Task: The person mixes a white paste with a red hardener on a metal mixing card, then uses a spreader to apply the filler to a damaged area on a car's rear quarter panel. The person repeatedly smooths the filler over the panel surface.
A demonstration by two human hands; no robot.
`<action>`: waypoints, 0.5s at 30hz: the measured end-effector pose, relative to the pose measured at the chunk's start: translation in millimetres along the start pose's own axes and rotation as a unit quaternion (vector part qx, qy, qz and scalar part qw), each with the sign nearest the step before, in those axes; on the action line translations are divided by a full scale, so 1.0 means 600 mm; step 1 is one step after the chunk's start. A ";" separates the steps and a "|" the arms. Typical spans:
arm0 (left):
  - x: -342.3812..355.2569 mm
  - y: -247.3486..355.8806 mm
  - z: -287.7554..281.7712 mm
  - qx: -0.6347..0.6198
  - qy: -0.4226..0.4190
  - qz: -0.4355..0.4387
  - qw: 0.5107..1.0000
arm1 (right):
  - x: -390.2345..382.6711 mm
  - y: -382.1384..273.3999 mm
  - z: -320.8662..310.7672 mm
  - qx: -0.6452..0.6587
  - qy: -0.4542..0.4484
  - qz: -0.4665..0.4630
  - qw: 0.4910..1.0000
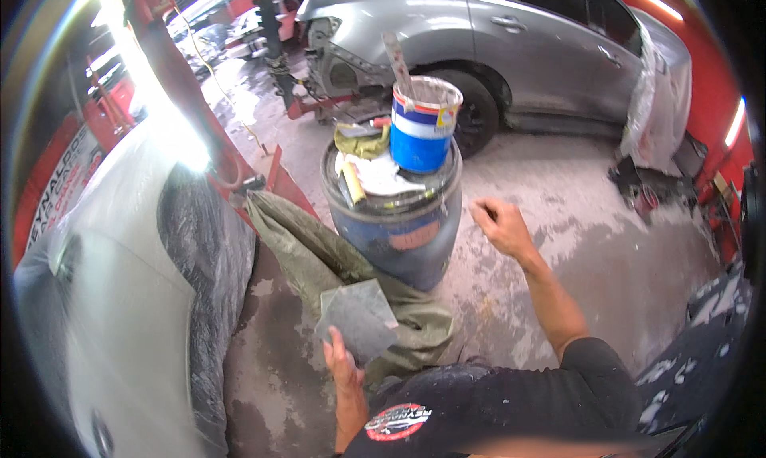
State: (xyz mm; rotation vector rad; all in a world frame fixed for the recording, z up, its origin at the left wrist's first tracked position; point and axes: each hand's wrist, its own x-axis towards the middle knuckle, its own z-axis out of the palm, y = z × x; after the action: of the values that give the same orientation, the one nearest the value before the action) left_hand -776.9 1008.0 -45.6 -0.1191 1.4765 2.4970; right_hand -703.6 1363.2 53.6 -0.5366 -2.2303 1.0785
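Note:
Low in front of my body, my left hand grips flat square grey sheets, a darker one over a lighter one; their exact kind does not show. My right hand hovers right of a dark drum, fingers curled together; whatever they may hold is hidden. On the drum's lid stands a blue and white bucket with a smeared flat stick leaning out. Beside the bucket lie an olive cloth, a white crumpled cloth and a yellow cylindrical piece.
A grey car with its rear bumper area stripped stands beyond the drum. At left is a pale car panel under clear plastic, beside a red lift post. Olive fabric drapes down near my left hand. Dark parts lie at right.

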 end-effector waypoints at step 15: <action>-0.055 -0.030 0.092 -0.005 0.086 0.166 0.982 | 0.583 -0.057 0.013 -0.131 -0.096 -0.155 0.974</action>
State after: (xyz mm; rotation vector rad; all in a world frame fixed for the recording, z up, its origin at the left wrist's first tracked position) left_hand -738.0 1059.2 -28.1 -0.0979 1.6730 2.8191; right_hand -970.7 1542.2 195.6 -0.1818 -2.5393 0.7047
